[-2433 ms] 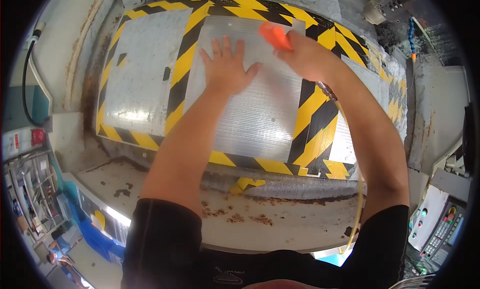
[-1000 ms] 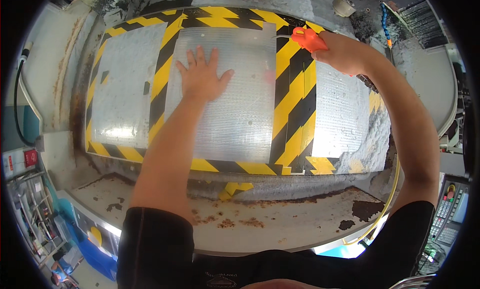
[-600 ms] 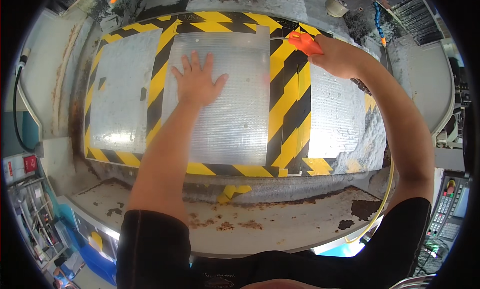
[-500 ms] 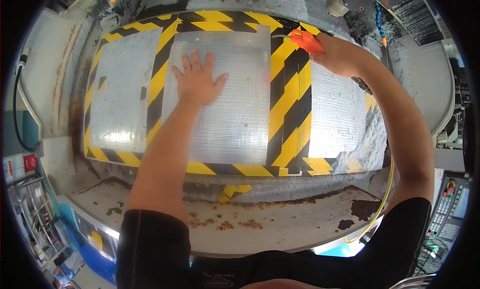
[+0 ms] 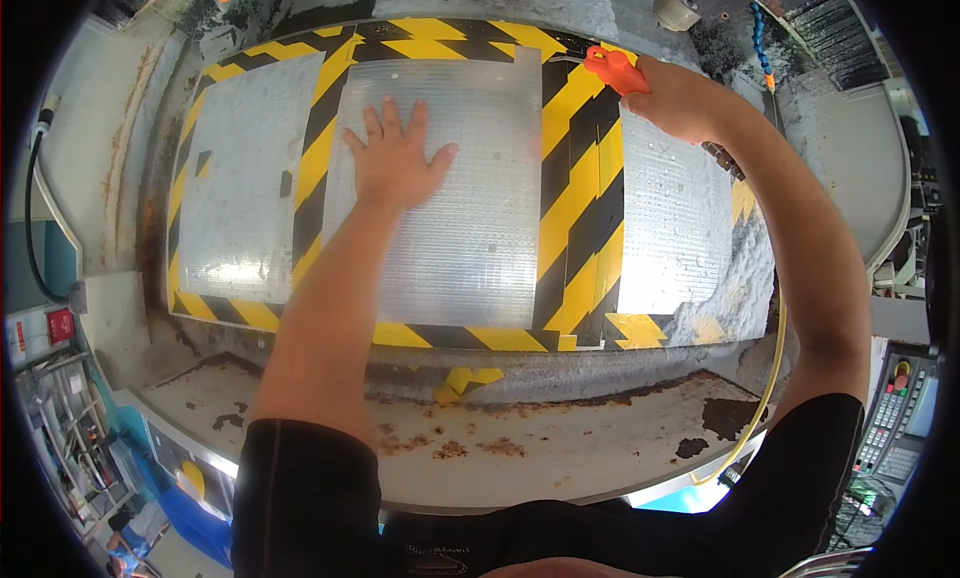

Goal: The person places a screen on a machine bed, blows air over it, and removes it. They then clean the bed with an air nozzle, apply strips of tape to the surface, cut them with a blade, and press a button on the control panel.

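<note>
My left hand [image 5: 395, 163] lies flat with fingers spread on a clear ribbed plastic sheet [image 5: 470, 248], which sits on a panel bordered with yellow-and-black striped tape [image 5: 580, 203]. Toward the far right, my right hand [image 5: 680, 98] is wrapped round an orange air blow gun [image 5: 614, 71]. The gun's thin nozzle points left over the sheet's far right corner. Behind the wrist shows a hose fitting [image 5: 722, 161], and a yellow hose [image 5: 775, 363] runs down beside my right forearm.
A second ribbed panel [image 5: 665, 238], with wet-looking whitish residue, lies to the right; another panel [image 5: 245, 178] is at the left. A rusty machine ledge [image 5: 480, 448] crosses the near side. Blue coolant nozzles [image 5: 757, 38] hang at the back. A control keypad [image 5: 890, 418] stands far right.
The air blow gun in my right hand has shifted slightly to the right and its nozzle has turned a little. My left hand stays where it was.
</note>
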Available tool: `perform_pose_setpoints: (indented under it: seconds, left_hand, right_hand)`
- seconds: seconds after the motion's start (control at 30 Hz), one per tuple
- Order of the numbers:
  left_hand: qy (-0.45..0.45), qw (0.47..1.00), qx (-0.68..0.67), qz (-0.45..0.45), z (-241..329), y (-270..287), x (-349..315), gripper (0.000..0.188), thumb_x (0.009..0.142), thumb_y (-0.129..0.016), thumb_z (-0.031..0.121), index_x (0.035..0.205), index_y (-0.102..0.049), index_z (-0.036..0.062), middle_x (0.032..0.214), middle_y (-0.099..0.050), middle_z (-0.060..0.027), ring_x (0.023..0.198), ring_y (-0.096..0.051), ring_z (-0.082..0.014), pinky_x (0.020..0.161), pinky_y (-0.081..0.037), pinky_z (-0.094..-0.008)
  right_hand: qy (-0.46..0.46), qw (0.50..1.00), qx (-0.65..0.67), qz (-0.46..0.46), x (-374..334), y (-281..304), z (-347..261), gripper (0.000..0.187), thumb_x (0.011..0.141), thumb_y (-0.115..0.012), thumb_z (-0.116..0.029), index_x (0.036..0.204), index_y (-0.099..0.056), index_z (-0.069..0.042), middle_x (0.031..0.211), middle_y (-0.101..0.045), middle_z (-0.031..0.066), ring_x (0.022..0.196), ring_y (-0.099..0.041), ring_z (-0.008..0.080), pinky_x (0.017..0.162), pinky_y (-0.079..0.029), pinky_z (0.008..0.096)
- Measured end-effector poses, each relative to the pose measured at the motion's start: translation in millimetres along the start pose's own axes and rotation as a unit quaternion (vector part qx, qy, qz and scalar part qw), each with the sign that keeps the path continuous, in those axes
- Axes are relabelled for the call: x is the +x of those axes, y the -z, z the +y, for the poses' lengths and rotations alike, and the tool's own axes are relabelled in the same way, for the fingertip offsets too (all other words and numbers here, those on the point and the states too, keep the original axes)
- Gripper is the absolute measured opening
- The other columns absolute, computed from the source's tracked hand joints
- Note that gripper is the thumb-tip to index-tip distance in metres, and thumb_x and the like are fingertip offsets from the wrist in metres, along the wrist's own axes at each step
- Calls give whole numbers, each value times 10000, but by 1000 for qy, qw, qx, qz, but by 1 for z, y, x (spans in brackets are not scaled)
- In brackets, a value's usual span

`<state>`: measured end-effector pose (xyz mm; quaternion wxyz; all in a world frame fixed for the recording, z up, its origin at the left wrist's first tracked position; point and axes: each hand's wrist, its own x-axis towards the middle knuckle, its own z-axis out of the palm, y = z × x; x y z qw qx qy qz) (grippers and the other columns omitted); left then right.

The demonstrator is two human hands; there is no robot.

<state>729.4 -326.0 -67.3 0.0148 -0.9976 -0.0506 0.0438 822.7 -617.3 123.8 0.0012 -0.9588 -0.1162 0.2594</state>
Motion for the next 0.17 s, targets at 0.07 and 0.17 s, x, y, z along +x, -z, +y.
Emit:
perform_pose_setpoints:
  seconds: [0.07, 0.17]
  left_hand:
    - [1, 1000, 4, -2, 0, 0, 0, 794, 967, -406, 649, 1599, -261, 191, 1658, -176, -214, 1530, -129, -442, 1175, -76, -692]
    - [1, 1000, 0, 1, 0, -1, 0, 796, 967, -404, 651, 1601, -258, 192, 1659, -176, -210, 1531, -127, -439, 1176, -73, -691]
  right_hand:
    - [17, 1000, -11, 22, 4, -4, 5, 431, 979, -583, -353, 1225, -511, -6, 873, -664, 172, 640, -656, 266, 578, -517, 399]
    - [26, 999, -22, 17, 5, -7, 9, 445, 977, -585, -367, 1249, -513, -22, 904, -668, 166, 674, -670, 267, 617, -529, 405]
